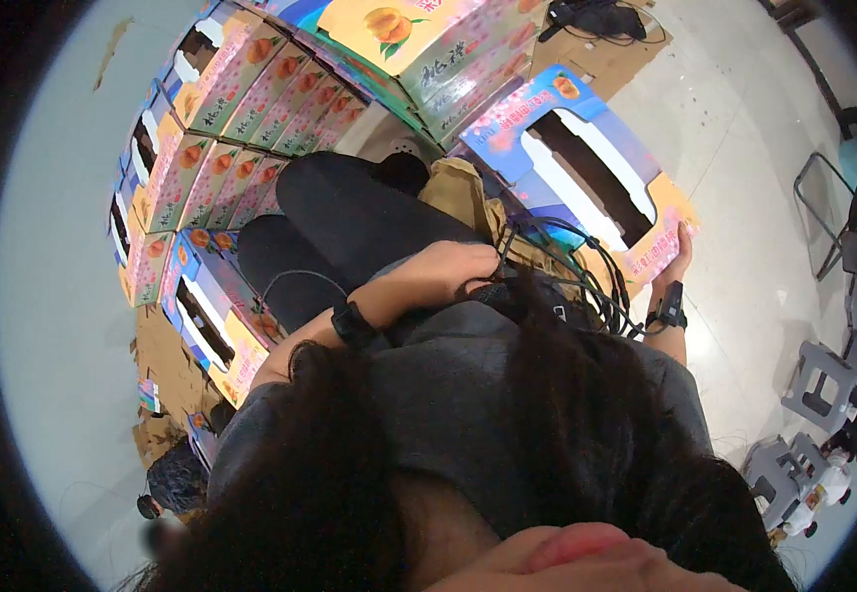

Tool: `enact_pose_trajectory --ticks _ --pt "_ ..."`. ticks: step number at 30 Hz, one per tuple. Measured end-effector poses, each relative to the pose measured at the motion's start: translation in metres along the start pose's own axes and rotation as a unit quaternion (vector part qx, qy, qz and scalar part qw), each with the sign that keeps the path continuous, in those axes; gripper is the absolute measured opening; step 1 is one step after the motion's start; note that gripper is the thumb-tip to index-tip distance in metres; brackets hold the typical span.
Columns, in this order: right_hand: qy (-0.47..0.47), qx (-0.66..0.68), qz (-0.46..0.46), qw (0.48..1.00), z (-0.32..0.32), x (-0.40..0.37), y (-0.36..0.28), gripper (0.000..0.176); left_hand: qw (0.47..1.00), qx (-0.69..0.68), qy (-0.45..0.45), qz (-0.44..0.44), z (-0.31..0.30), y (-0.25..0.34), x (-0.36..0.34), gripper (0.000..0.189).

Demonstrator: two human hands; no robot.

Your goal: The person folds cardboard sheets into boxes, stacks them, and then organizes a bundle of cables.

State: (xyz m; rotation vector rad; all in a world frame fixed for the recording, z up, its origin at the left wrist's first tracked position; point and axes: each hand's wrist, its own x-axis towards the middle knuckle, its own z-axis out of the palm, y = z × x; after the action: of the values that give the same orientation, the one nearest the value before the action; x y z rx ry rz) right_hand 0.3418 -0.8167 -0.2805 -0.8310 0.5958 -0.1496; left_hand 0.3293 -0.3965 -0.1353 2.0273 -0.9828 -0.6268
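My right hand [681,259] is curled around the lower right edge of a printed cardboard box [502,138], blue and orange with a long white-edged opening in its top. The box is tilted at my right side. In front of my waist, my left hand [456,266] has its fingers curled in beside a bundle of black cables [601,281]. Its fingertips are partly hidden, so I cannot make out what they hold. A tan cloth or bag [456,187] lies between my legs and the box. Both wrists wear black bands with small devices.
Stacked peach-printed boxes [251,128] stand ahead and to the left. Another box [207,316] sits beside my left leg. Flattened brown cardboard [606,54] with a dark cabled item lies ahead. Grey plastic stools [823,385] and a metal-framed chair [823,217] are at right.
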Motion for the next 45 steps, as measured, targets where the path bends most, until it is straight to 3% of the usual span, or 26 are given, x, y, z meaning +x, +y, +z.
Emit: enact_pose_trajectory --ticks 17,20,23,26,27,30,31,32,34,35,37,40,42,44,45 --pt "-0.004 -0.010 0.068 0.998 -0.013 0.009 0.028 0.052 0.999 -0.025 0.019 -0.007 -0.002 0.000 -0.001 0.014" --pt "-0.016 -0.036 0.085 0.996 -0.006 0.002 0.028 0.052 1.000 -0.009 0.002 -0.013 -0.001 -0.005 -0.002 0.024" --pt "-0.022 -0.046 0.024 0.998 0.003 0.000 0.029 0.053 1.000 0.003 0.010 -0.010 -0.003 0.001 0.001 0.025" --pt "-0.006 -0.071 0.061 0.996 0.008 -0.002 0.032 0.056 0.999 -0.009 0.045 0.023 0.002 0.001 0.001 0.013" --pt "-0.028 -0.110 0.060 0.992 0.004 0.001 0.031 0.065 0.998 -0.017 0.055 0.022 0.002 0.001 0.001 0.012" --pt "0.112 -0.401 0.087 0.905 0.020 -0.012 -0.002 0.083 0.996 -0.006 0.087 0.005 0.003 0.001 0.002 0.012" --pt "0.164 -0.471 0.041 0.866 -0.026 0.025 0.006 0.098 0.995 0.023 0.096 -0.013 0.003 -0.002 0.004 0.011" --pt "0.225 -0.565 -0.047 0.793 -0.007 0.016 0.001 0.102 0.993 0.052 0.105 -0.032 0.003 -0.007 0.004 0.011" --pt "0.230 -0.709 -0.165 0.646 0.020 0.015 -0.016 0.088 0.975 0.039 0.218 -0.013 0.004 -0.005 0.010 0.011" --pt "0.165 -0.708 -0.236 0.645 0.031 0.015 -0.020 0.078 0.962 0.033 0.273 -0.003 0.004 -0.004 0.013 0.011" --pt "0.029 -0.687 -0.371 0.624 0.058 0.017 -0.033 0.057 0.963 0.010 0.269 -0.016 -0.002 0.003 0.018 0.013" --pt "-0.178 -0.617 -0.172 0.747 0.123 -0.002 -0.027 0.037 0.956 -0.022 0.292 -0.024 -0.007 0.009 0.013 0.015" --pt "-0.335 -0.576 -0.023 0.746 0.157 -0.013 -0.008 0.030 0.942 -0.074 0.327 -0.028 -0.007 0.009 0.013 0.016" --pt "-0.465 -0.529 0.059 0.708 0.184 -0.028 0.020 0.026 0.914 -0.155 0.372 -0.037 -0.004 0.000 0.017 0.016" --pt "-0.514 -0.535 0.036 0.669 0.198 -0.037 0.032 0.027 0.907 -0.184 0.372 -0.075 -0.009 0.000 0.018 0.016"
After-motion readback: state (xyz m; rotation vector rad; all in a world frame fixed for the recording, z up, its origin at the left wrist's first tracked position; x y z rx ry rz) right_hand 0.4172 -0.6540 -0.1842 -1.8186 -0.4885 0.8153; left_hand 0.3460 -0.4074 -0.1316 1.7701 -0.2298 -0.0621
